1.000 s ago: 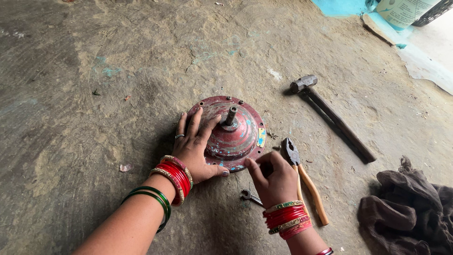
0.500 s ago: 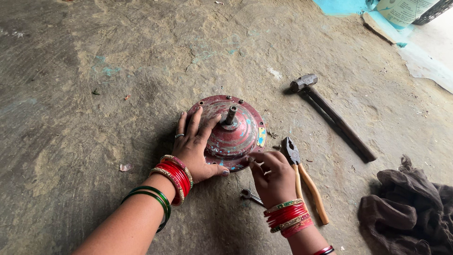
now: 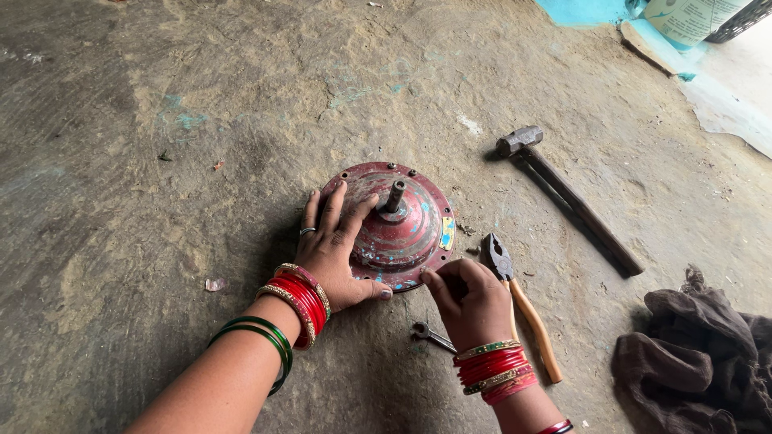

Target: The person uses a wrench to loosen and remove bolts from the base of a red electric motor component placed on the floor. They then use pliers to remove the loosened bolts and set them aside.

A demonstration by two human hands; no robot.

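At the bottom of the frame, the right hand (image 3: 469, 301), red and gold bangles at its wrist, curls its fingers together at the near rim of the round red metal motor housing (image 3: 406, 229); whether they pinch anything cannot be told. Just below it a small steel spanner (image 3: 430, 335) lies on the rough earthen floor (image 3: 161, 120). The left hand (image 3: 334, 249) lies flat, fingers spread, on the housing's left side, lower centre. Just right of the housing lie orange-handled pliers (image 3: 519, 305). Lower right sits a crumpled dark cloth (image 3: 700, 354). Farther up, right of centre, lies a wooden-handled steel hammer (image 3: 563, 193).
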